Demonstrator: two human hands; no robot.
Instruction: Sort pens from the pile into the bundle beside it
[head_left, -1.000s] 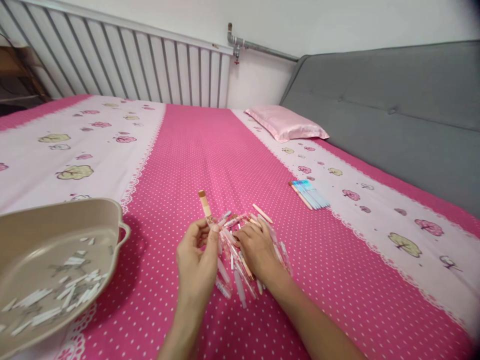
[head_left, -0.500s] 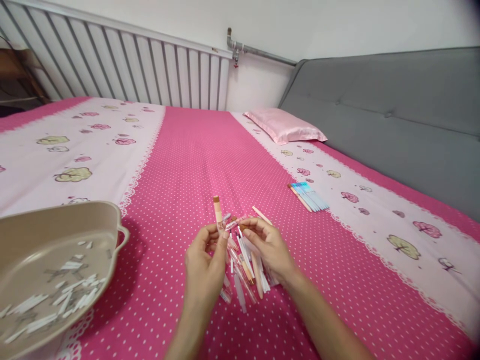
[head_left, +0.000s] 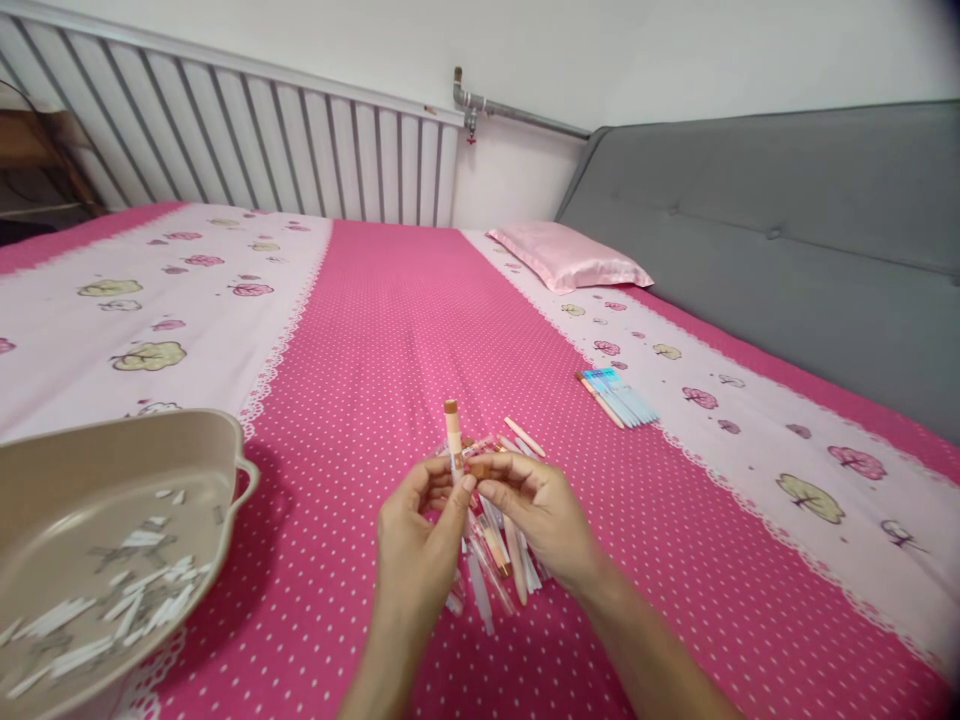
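My left hand [head_left: 420,530] is closed around a peach pen barrel [head_left: 453,430] with a brown end, which stands nearly upright from the fingers. My right hand [head_left: 546,515] pinches a small brown cap-like piece [head_left: 478,469] close to the left fingertips. Beneath both hands lies a loose pile of pen parts [head_left: 481,590]: clear tubes, thin white sticks and peach barrels. The hands cover part of this pile. One peach barrel [head_left: 523,437] lies just beyond the right fingers.
On the left stands a beige basin [head_left: 232,520] with many short white and grey pieces inside. A row of blue-topped pens [head_left: 622,400] lies to the right on the pink bedspread [head_left: 420,310]. Farther back are a pink pillow [head_left: 566,258] and a grey headboard [head_left: 750,190].
My left hand has shifted slightly right with the pen barrel. The right hand has come closer to it, and the brown piece between its fingertips now shows more clearly.
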